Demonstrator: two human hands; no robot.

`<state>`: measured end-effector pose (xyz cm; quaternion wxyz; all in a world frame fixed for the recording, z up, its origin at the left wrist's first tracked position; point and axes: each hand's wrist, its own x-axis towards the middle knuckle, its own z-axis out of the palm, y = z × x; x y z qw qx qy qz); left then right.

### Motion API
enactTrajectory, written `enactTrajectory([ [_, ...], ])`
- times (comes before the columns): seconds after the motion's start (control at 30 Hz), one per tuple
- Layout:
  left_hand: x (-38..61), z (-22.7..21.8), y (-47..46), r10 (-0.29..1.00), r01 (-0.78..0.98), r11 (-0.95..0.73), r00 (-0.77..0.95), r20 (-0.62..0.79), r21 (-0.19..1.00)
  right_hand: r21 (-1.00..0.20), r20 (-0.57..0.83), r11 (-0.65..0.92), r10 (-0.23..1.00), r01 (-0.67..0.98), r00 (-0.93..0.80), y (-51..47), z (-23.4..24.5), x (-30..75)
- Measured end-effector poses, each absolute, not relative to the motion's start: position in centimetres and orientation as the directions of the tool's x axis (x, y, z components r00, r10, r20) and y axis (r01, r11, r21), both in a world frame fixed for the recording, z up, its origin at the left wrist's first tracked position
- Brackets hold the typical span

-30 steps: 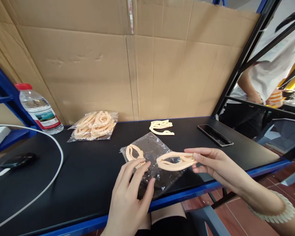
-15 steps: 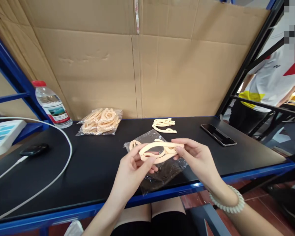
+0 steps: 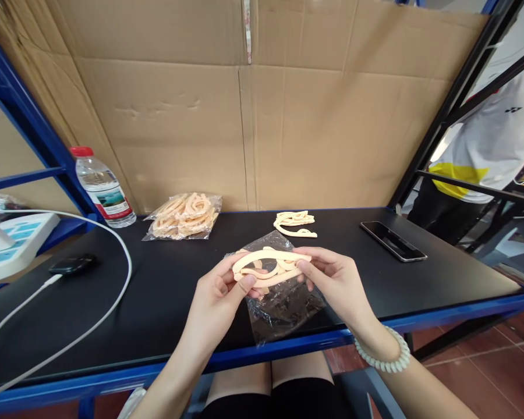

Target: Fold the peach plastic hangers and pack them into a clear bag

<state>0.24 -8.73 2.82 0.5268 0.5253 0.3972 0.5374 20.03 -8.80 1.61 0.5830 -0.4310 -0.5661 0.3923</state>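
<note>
A cream, eye-shaped openwork piece (image 3: 268, 254) with curved strips inside is held level between both hands, above the table's front part. My left hand (image 3: 220, 288) pinches its left end, thumb in front and fingers behind. At the other end, the thumb and fingers of my right hand (image 3: 334, 282) grip the piece's pointed tip. Under it lies a clear plastic bag (image 3: 283, 317), flat on the black table (image 3: 174, 302). Part of another cream piece shows behind the held one, mostly hidden.
Farther back rest a small stack of cream curved pieces (image 3: 294, 219) and a filled clear bag of such pieces (image 3: 183, 216). A water bottle (image 3: 107, 192), a white cable (image 3: 124, 273) and a black device (image 3: 73, 265) are at left. A phone (image 3: 393, 241) lies right; a person stands beyond the frame.
Both hands, still gripping the cream piece, have shifted slightly left over the bag. The view itself has moved a little, and the person at right appears in a slightly different position.
</note>
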Motion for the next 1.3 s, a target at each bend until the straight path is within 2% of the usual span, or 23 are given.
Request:
enactTrajectory([
  [0.13,0.2,2.8,-8.6,0.989,-0.221,-0.075,0.106,0.1,0.973,-0.89,0.45,0.445,0.892,0.099,0.035,-9.5,1.4,20.0],
  [0.27,0.1,3.1,-8.5,0.98,-0.288,0.008,0.195,0.05,0.957,-0.829,0.55,0.541,0.834,0.14,0.036,-10.4,1.1,20.2],
  [0.33,0.2,3.1,-8.3,0.973,-0.303,0.029,0.227,0.043,0.952,-0.854,0.515,0.506,0.854,0.122,0.065,-10.6,1.2,20.3],
  [0.47,0.5,3.3,-8.2,0.964,-0.282,0.042,0.264,0.036,0.959,-0.936,0.349,0.351,0.935,-0.027,0.052,-10.6,1.4,20.8],
  [0.6,0.5,3.3,-8.4,0.96,-0.238,0.047,0.279,0.022,0.97,-0.954,0.209,0.211,0.977,-0.212,0.028,-10.2,1.3,21.1],
  [0.67,0.4,3.3,-8.4,0.962,-0.206,0.056,0.273,0.002,0.977,-0.954,0.174,0.177,0.984,-0.243,0.032,-10.1,1.2,21.1],
  [0.83,0.0,3.2,-8.1,0.963,-0.153,0.043,0.269,-0.001,0.987,-0.961,0.228,0.233,0.972,-0.151,0.05,-9.8,0.8,21.0],
  [1.03,-0.2,3.7,-8.4,0.968,-0.152,0.043,0.25,-0.003,0.988,-0.958,0.258,0.264,0.964,-0.114,0.063,-9.4,0.7,20.8],
  [1.2,-0.4,3.6,-8.5,0.966,-0.19,0.073,0.256,-0.022,0.979,-0.94,0.339,0.341,0.938,-0.013,0.068,-9.7,1.0,20.4],
  [1.3,-0.6,3.6,-8.3,0.968,-0.234,0.088,0.251,-0.027,0.968,-0.893,0.45,0.448,0.893,0.048,0.036,-10.0,1.1,20.5],
])
